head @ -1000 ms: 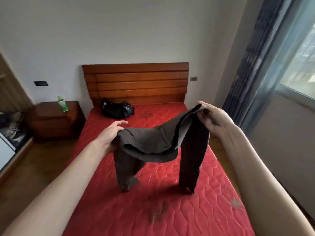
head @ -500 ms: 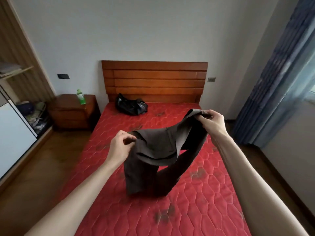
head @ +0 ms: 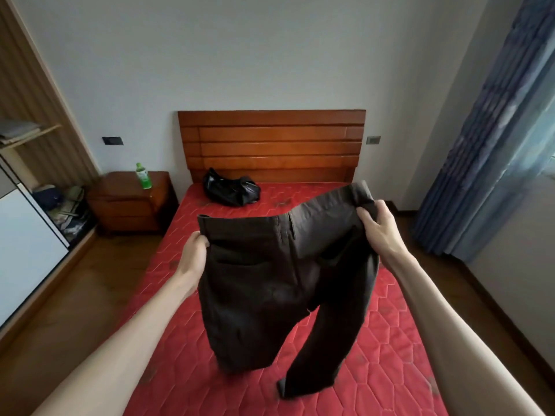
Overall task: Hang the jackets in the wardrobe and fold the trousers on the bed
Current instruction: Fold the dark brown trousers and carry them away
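Brown trousers now hang spread open by the waistband, centre of frame, over the red mattress. Half a second ago they were bunched and sagging between my hands; a second ago they were draped in an arch with both legs dangling separately. Now the waistband is pulled wide, back pocket facing me, legs hanging down toward the lower centre, cuffs near or touching the bed, cannot tell which.

Left to right: wardrobe at the left edge, open, with folded stuff on a shelf. Nightstand beside it, with a green bottle standing upright on top. My left hand at centre left, fingers curled round the left end of the waistband, grasping it. Black bag at the top of the mattress against the headboard, well apart from the trousers. My right hand at centre right, higher than the left, thumb and fingers clamped on the right end of the waistband, so the band slopes up to the right. Blue curtain at the right edge.

Meaning for the task: the garment looks shaken out and straightened, ready for folding. Judging from this, the next bit is bringing the two legs together and laying them flat on the bed. The fold is not yet started. The view has also swung left versus a second ago, showing more wardrobe.
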